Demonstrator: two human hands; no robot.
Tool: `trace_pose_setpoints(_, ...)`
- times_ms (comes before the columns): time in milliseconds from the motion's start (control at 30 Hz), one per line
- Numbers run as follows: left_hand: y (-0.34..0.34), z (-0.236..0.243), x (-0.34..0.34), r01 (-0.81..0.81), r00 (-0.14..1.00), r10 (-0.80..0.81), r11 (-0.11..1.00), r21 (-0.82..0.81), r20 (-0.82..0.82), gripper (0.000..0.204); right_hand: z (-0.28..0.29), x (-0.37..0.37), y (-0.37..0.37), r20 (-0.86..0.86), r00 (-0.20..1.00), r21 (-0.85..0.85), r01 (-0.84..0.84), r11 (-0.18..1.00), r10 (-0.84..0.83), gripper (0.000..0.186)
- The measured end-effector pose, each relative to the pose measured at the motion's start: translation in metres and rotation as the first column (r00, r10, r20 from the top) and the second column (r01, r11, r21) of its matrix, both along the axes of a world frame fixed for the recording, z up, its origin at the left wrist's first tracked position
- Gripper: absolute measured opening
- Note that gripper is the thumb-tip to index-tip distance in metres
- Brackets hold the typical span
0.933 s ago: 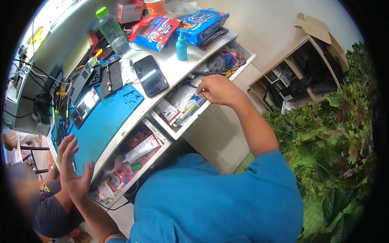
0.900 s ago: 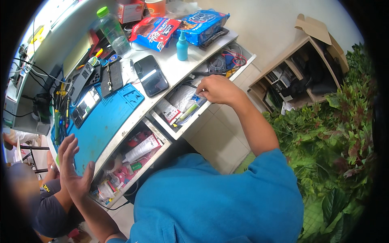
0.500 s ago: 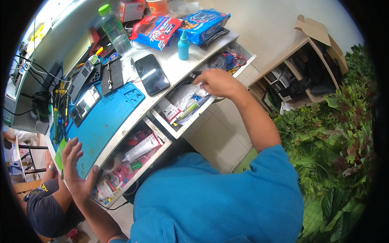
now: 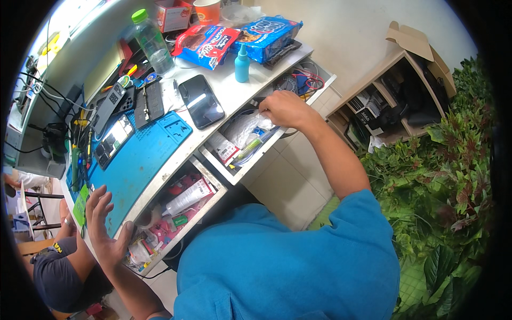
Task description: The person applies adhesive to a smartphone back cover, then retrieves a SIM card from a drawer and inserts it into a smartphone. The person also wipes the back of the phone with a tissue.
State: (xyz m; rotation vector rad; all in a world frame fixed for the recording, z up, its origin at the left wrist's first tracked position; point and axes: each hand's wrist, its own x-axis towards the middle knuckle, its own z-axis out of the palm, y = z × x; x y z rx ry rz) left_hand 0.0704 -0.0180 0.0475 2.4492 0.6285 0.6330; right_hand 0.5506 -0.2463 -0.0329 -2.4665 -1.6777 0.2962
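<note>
My right hand (image 4: 285,109) reaches over the open right drawer (image 4: 256,166). Its fingers are curled together at the edge of a crumpled clear plastic bag (image 4: 246,128); what lies between the fingertips is hidden. Beside the bag are a white-and-red tube (image 4: 221,146) and a yellow-green slim item (image 4: 250,146). My left hand (image 4: 108,226) is held with fingers apart at the desk's left front edge, next to the open left drawer (image 4: 188,232). That drawer holds a large white tube (image 4: 188,197), a small green packet (image 4: 180,220) and other small items. The left hand holds nothing.
On the desk lie a blue work mat (image 4: 141,154), a dark phone (image 4: 201,101), an opened phone (image 4: 114,141), a blue dropper bottle (image 4: 241,66), snack packs (image 4: 269,37) and a water bottle (image 4: 153,45). A shelf (image 4: 394,96) and plants stand right; another person (image 4: 66,274) sits left.
The fingers of my right hand have drawn closer together, and the plastic bag has shifted and changed shape. My left hand has barely moved. The view has tilted slightly.
</note>
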Motion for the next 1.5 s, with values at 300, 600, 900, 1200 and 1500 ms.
trace_pose_setpoints(300,0.000,-0.006,-0.004,0.008,1.000,-0.007,0.999,-0.054,0.018,0.068,0.003,-0.001,-0.004,-0.058,0.998,-0.046,-0.001,0.999,-0.002,0.021)
trace_pose_setpoints(600,-0.010,0.003,0.010,0.055,0.998,-0.054,0.998,-0.023,0.039,0.066,0.015,0.001,-0.017,-0.177,0.973,0.346,-0.080,0.935,0.148,0.009)
trace_pose_setpoints(900,-0.064,-0.011,0.198,0.540,0.840,-0.536,0.815,-0.208,0.081,0.046,0.007,0.005,-0.018,-0.171,0.978,0.252,-0.071,0.965,0.117,0.009)
trace_pose_setpoints(1200,-0.111,-0.078,0.351,0.386,0.891,-0.381,0.922,-0.031,-0.245,0.028,-0.009,0.005,-0.027,-0.188,0.981,0.285,-0.001,0.958,0.057,0.014)
trace_pose_setpoints(1500,-0.111,-0.088,0.354,0.307,0.908,-0.311,0.950,-0.059,-0.281,0.024,-0.004,0.013,-0.027,-0.409,0.913,0.222,0.085,0.971,0.013,0.023)
